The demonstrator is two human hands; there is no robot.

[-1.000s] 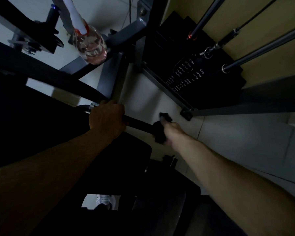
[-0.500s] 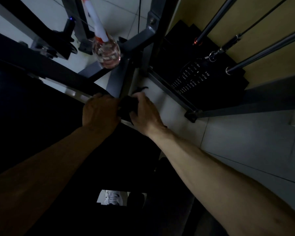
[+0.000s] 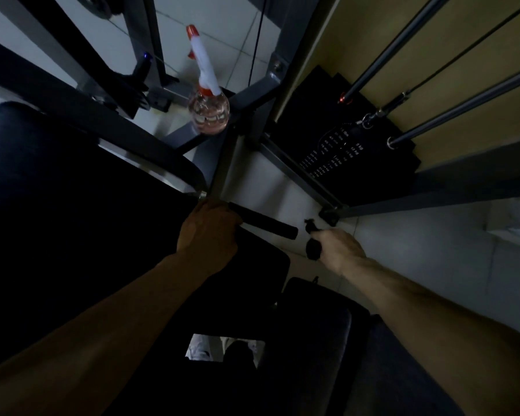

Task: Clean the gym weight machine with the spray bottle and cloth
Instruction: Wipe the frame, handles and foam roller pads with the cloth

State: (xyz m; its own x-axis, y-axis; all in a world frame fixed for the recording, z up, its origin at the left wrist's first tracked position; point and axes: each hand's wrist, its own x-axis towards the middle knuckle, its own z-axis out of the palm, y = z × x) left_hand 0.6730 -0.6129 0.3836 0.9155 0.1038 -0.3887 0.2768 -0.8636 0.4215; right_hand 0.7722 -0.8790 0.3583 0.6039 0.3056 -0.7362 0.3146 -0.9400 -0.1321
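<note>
Gripping the inner end of the black handle [image 3: 264,225] on the weight machine, the left hand [image 3: 207,232] is wrapped tight round the bar, fingers curled under it. That's the same spot it had half a second ago, so no change there.

The right hand [image 3: 336,250] is where the difference is. Half a second back it was jammed right up against the left hand, with the cloth [image 3: 312,249] bunched round the bar. Now it has slid all the way out and sits just past the free end of the handle, fingers closed round the dark cloth. There looks to be a small gap between cloth and handle tip, though it's pretty dim so I wouldn't swear to it. The whole length of the grip between the two hands is uncovered now.

The spray bottle [image 3: 209,112], clear with pinkish liquid and a white and orange trigger head, stands upright on the grey frame [image 3: 252,97] down by the floor, well apart from both hands. It sits lower in the picture than before, and the frame around it has shifted the same way.

The weight stack [image 3: 342,154] with its numbered label is off to the right, and the black seat pad [image 3: 72,205] fills the left side.
</note>
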